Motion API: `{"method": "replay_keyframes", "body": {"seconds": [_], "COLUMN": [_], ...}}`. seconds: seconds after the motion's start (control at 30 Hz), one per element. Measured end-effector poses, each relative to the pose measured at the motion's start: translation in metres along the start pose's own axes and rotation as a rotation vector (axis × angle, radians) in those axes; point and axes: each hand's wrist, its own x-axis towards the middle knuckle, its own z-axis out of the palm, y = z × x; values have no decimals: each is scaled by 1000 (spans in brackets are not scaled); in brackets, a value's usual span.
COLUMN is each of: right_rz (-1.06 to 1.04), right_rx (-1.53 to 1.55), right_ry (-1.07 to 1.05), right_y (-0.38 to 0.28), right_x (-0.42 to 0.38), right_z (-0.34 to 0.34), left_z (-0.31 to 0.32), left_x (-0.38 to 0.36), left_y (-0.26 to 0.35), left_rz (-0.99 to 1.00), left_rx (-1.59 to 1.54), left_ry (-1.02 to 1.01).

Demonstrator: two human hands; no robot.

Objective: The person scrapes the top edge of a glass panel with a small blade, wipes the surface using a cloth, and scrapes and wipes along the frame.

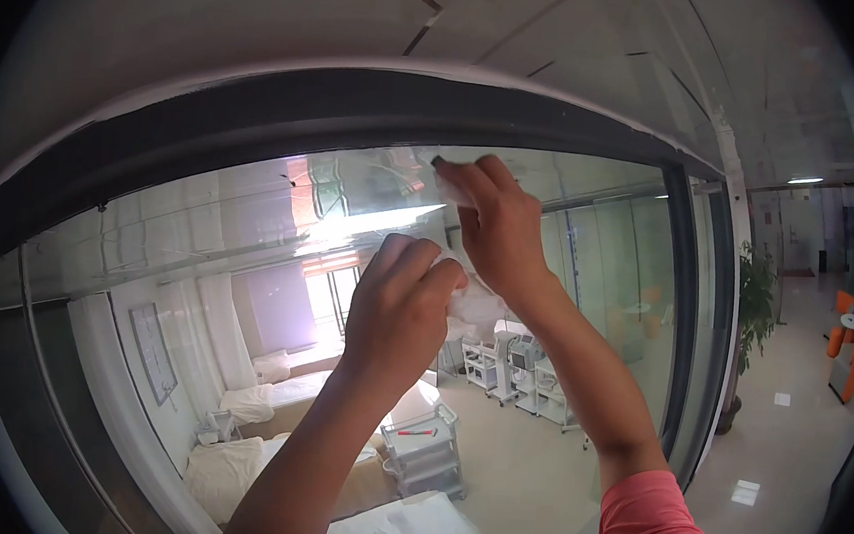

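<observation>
Both my hands are raised in front of a large glass pane with a dark frame. My left hand is closed round a crumpled white cloth, which shows beside its fingers and hangs to the right. Higher up and to the right, my right hand is pinched, with a bit of white material and a small dark piece at its fingertips, near the top of the glass. Whether the white material in both hands is one piece cannot be told.
Behind the glass are beds with white covers, a white trolley, equipment carts and a curtained window. A potted plant and orange chairs stand in the corridor at the right. The ceiling is close above.
</observation>
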Motion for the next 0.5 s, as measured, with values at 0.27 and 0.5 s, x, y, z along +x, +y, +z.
{"method": "replay_keyframes", "body": {"seconds": [0.27, 0.5], "right_rz": [-13, -50], "right_rx": [13, -5], "right_ry": [-23, 1], "right_y": [-5, -4], "right_x": [1, 6], "right_z": [-3, 2], "left_z": [2, 4], "left_x": [2, 0], "left_y": [4, 3], "left_rz": [6, 13], "left_rx": [8, 3], "left_ry": [12, 16]}}
